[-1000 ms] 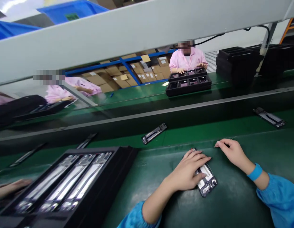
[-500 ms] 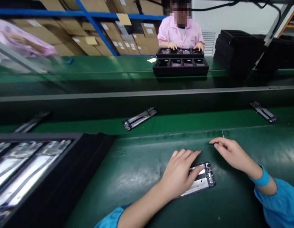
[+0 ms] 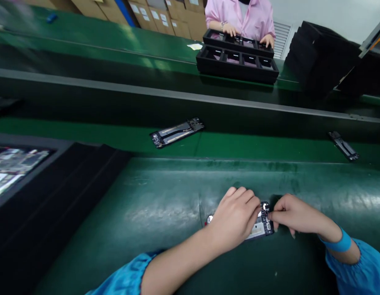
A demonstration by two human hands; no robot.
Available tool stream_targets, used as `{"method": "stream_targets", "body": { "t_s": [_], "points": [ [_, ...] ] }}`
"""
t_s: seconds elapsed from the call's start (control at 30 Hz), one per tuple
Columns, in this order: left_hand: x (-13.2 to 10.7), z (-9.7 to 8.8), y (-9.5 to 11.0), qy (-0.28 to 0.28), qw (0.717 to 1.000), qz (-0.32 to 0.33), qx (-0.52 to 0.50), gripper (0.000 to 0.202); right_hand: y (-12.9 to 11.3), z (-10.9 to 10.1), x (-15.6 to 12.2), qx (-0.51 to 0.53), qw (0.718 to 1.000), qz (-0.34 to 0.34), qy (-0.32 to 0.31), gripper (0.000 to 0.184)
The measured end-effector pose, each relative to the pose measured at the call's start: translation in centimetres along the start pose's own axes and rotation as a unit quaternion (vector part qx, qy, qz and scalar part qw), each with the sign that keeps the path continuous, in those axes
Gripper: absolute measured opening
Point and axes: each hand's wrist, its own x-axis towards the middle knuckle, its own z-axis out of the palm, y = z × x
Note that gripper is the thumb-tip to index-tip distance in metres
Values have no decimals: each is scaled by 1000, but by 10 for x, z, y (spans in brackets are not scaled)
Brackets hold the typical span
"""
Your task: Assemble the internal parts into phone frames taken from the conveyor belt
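Observation:
An opened phone (image 3: 255,231), its back off and circuit board bare, lies on the green work surface in front of me. My left hand (image 3: 235,219) covers its middle, with fingers curled over the phone. At the phone's right end, my right hand (image 3: 290,215) pinches thumb and forefinger together against the circuit board (image 3: 266,217). Whatever sits between those fingertips is too small to make out. A blue band circles my right wrist.
Behind the work surface, a lower green strip carries an opened phone (image 3: 177,132) and another phone (image 3: 343,146). A black foam tray (image 3: 69,180) with phone parts stands at left. Across the bench, a co-worker's hands touch black divided trays (image 3: 237,67); black trays (image 3: 321,53) are stacked right.
My right hand has moved down and left onto the phone's circuit board, its fingers closing into a pinch. My left fingers have curled in more. The view has tilted and shifted.

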Motion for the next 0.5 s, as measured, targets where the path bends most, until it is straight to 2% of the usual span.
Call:
{"method": "stream_targets", "body": {
  "t_s": [0.17, 0.5],
  "points": [
    [-3, 5, 2, 7, 1000, 6, -5, 26, -3, -1, 8, 52, 998, 36, -22, 30],
    [-3, 2, 2, -11, 998, -12, -59, 23, -1, -2, 10, 123, 990, 55, -47, 29]
  ]
}}
